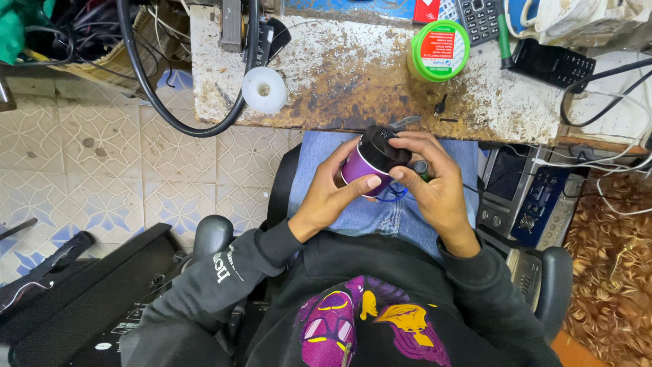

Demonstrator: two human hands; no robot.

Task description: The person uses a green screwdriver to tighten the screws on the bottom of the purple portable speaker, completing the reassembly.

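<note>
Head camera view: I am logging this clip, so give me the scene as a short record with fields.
Setting: person seated at a rusty white workbench
Left hand: grips the purple cylindrical gadget with black end
Right hand: on the gadget's black end, with a dark slim tool between the fingers
On bench: green-lidded round tub, white plastic spool, black handset
Floor: patterned tiles

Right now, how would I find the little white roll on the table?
Look at the rusty table above the person's knees. Near its left front edge, beside the thick black cable, sits a white roll. It is the only plain white round thing; the tub is green.
</note>
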